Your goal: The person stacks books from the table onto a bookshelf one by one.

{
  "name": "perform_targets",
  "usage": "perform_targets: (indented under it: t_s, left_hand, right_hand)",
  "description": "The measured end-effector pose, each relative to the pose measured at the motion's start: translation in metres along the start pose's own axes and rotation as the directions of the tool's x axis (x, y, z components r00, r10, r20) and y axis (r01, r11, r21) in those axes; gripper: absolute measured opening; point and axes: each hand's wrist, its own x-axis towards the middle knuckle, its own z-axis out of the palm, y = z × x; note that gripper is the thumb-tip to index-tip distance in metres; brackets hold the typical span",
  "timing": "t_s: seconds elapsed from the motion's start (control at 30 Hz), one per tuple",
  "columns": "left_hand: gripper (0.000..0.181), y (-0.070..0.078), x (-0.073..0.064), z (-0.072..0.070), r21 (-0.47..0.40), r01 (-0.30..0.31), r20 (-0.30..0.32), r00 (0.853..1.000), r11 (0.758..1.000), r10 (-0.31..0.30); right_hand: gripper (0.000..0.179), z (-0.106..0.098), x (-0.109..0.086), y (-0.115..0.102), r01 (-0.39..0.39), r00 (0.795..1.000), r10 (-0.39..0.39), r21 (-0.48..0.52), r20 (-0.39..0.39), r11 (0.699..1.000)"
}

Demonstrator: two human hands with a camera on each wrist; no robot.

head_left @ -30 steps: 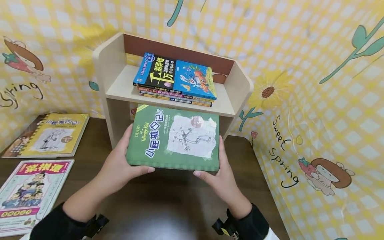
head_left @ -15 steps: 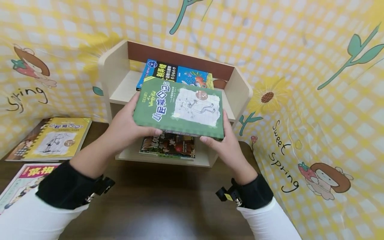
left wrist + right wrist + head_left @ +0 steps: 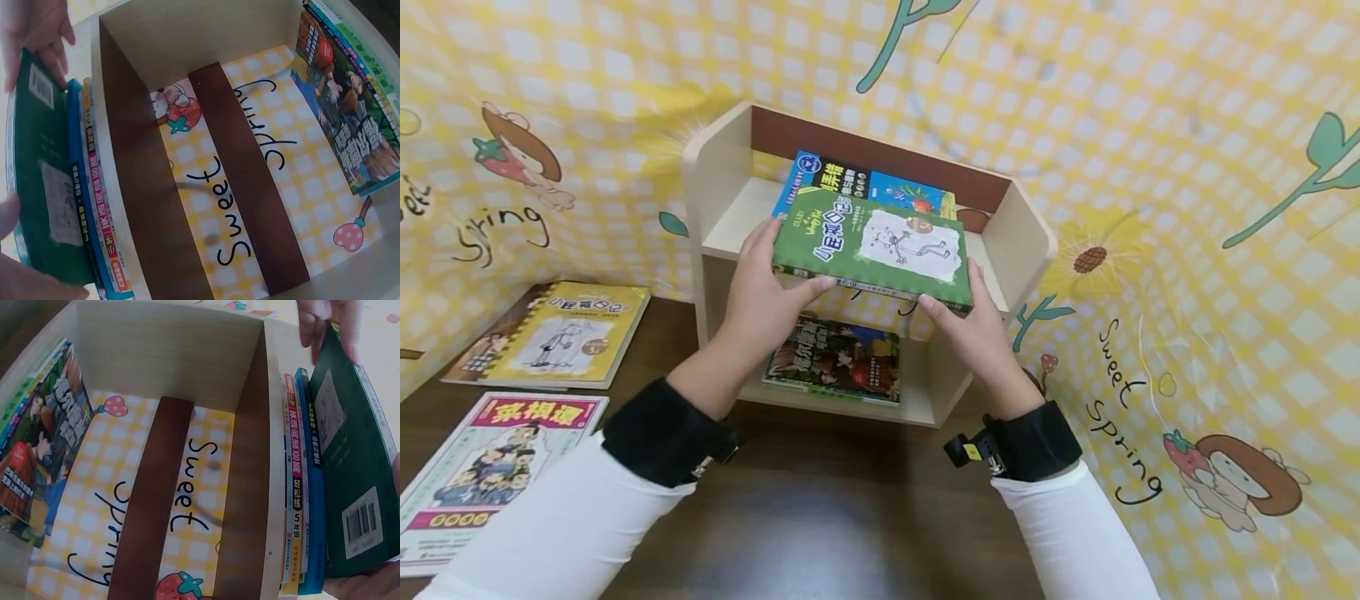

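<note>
Both hands hold a green Wimpy Kid book [image 3: 850,250] over the front of the upper shelf. My left hand [image 3: 760,287] grips its left end, thumb along the near edge. The right hand [image 3: 973,333] grips the right end the same way. Behind and under it lies a stack of books topped by a blue one [image 3: 827,171], partly hidden in the head view. In the right wrist view the green book [image 3: 350,469] stands tilted against the blue book's [image 3: 306,481] direction, very near its cover; I cannot tell whether they touch.
The small wooden bookshelf [image 3: 718,179] has more books [image 3: 835,362] stacked on its lower shelf. Left on the dark table [image 3: 790,508] lie a yellow spiral-edged-looking book [image 3: 617,321] and a pink-and-green book [image 3: 497,467]. Checked cloth [image 3: 1150,150] hangs behind and at the right.
Both hands have raised the green book and moved it forward from in front of the bookshelf to over the upper stack. The lower shelf's books have come into view.
</note>
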Motion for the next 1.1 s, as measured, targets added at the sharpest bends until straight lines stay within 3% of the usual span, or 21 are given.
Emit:
perform_targets:
  t_s: [0.13, 0.33, 0.57, 0.8, 1.1]
  left_hand:
    - [0.081, 0.000, 0.008, 0.006, 0.074, -0.084, -0.019, 0.996, 0.994, 0.086]
    - [0.076, 0.000, 0.022, 0.006, 0.193, -0.099, 0.045, 0.995, 0.976, 0.092]
    - [0.074, 0.002, 0.036, 0.003, 0.277, -0.127, 0.066, 0.991, 0.952, 0.113]
    - [0.071, 0.006, 0.051, -0.002, 0.409, -0.125, 0.114, 0.990, 0.904, 0.085]
    - [0.070, 0.005, 0.068, -0.006, 0.444, -0.111, 0.149, 0.988, 0.889, 0.049]
  right_hand:
    - [0.092, 0.001, 0.009, -0.005, -0.031, 0.999, 0.029, -0.081, -0.028, 0.996]
    - [0.089, 0.001, 0.024, -0.007, -0.019, 0.999, 0.015, -0.140, -0.034, 0.990]
    - [0.084, 0.000, 0.036, -0.009, -0.022, 0.998, 0.005, -0.274, -0.062, 0.961]
    - [0.078, 0.000, 0.048, -0.010, 0.008, 0.997, -0.038, -0.420, -0.065, 0.907]
    - [0.074, 0.000, 0.066, -0.012, -0.012, 0.997, -0.029, -0.513, -0.072, 0.858]
